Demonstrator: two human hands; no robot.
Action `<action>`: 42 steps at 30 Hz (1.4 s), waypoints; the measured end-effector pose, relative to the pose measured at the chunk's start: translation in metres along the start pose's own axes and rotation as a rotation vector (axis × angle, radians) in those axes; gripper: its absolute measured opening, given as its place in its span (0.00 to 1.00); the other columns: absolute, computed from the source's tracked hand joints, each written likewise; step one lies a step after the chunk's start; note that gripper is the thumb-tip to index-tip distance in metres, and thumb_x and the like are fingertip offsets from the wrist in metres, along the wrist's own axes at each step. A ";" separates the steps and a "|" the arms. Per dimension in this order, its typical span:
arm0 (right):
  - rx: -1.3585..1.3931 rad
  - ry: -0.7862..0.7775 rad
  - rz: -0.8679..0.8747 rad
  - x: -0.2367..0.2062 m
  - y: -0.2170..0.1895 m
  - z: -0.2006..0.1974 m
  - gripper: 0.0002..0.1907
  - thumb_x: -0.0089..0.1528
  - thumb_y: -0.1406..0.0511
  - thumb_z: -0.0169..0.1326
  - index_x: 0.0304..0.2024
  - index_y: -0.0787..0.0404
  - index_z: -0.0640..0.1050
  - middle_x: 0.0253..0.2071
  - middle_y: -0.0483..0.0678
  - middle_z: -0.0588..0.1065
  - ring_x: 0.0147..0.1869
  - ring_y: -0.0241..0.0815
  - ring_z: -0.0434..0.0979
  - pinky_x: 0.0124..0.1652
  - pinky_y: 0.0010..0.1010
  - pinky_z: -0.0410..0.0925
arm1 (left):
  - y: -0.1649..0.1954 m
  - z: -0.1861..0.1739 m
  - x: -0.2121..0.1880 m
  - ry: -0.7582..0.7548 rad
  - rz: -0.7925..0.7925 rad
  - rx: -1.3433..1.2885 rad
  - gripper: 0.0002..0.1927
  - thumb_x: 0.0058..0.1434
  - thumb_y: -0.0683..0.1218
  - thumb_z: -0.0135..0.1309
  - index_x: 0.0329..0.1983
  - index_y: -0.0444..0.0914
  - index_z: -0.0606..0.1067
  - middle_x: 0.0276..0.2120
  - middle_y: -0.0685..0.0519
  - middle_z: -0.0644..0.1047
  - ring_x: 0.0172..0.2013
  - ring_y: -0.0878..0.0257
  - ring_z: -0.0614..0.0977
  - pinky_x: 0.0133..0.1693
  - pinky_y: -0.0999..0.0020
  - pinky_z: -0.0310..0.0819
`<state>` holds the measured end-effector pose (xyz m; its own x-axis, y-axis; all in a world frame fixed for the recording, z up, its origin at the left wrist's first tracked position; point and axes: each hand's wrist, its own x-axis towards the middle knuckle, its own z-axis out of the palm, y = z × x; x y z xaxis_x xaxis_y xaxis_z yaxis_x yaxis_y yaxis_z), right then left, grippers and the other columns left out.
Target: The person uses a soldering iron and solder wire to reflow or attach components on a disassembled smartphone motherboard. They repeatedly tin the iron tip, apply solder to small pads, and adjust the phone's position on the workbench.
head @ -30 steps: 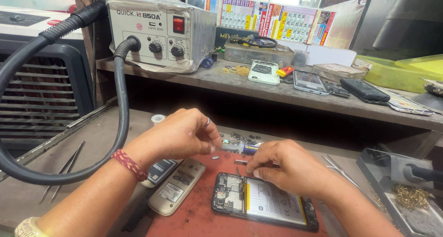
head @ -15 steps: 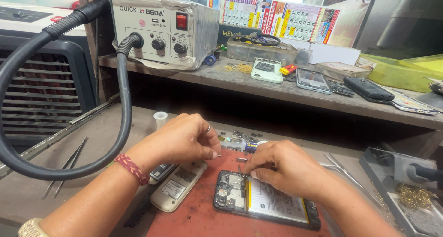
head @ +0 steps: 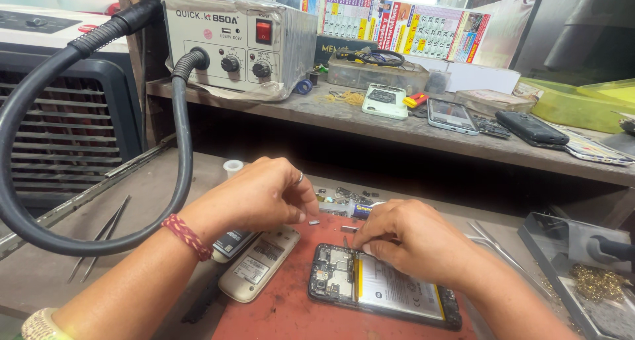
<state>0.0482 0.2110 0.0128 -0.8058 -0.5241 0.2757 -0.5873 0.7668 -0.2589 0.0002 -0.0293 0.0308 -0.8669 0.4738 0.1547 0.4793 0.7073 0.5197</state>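
Hands meet low in the middle. The right hand [head: 413, 241] pinches a small tool on the open phone [head: 383, 290]. The left hand [head: 264, 198] is curled; what it holds is unclear.

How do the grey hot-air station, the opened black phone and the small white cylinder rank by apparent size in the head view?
1. Grey hot-air station, though farther away.
2. Opened black phone.
3. Small white cylinder.
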 end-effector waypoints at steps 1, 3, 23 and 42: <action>0.001 -0.013 0.028 0.000 -0.001 0.000 0.13 0.52 0.68 0.62 0.39 0.52 0.87 0.36 0.46 0.82 0.40 0.46 0.82 0.40 0.37 0.72 | 0.000 0.000 0.000 -0.005 0.002 0.002 0.09 0.50 0.41 0.65 0.35 0.44 0.86 0.33 0.54 0.87 0.37 0.66 0.88 0.41 0.69 0.81; 0.002 -0.040 0.082 0.000 -0.002 0.001 0.14 0.52 0.68 0.61 0.40 0.51 0.87 0.37 0.46 0.82 0.40 0.45 0.82 0.40 0.36 0.73 | -0.002 0.001 -0.002 -0.014 0.004 0.007 0.08 0.51 0.42 0.66 0.35 0.44 0.86 0.33 0.54 0.87 0.36 0.66 0.88 0.41 0.70 0.81; -0.033 0.063 0.166 -0.006 -0.020 -0.006 0.11 0.55 0.60 0.63 0.40 0.51 0.86 0.34 0.48 0.81 0.35 0.45 0.81 0.36 0.37 0.72 | 0.012 0.003 -0.030 -0.100 -0.179 0.348 0.27 0.42 0.54 0.70 0.48 0.49 0.82 0.48 0.57 0.83 0.50 0.59 0.83 0.51 0.63 0.77; 0.022 0.075 0.180 -0.015 -0.019 -0.016 0.13 0.54 0.62 0.61 0.41 0.52 0.86 0.32 0.49 0.82 0.33 0.45 0.83 0.35 0.36 0.73 | 0.020 -0.011 -0.019 -0.124 -0.200 0.210 0.24 0.39 0.46 0.68 0.43 0.42 0.82 0.44 0.52 0.84 0.45 0.59 0.87 0.47 0.66 0.82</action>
<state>0.0727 0.2105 0.0280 -0.8904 -0.3499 0.2911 -0.4368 0.8370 -0.3298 0.0245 -0.0300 0.0473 -0.9298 0.3656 -0.0432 0.3300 0.8797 0.3426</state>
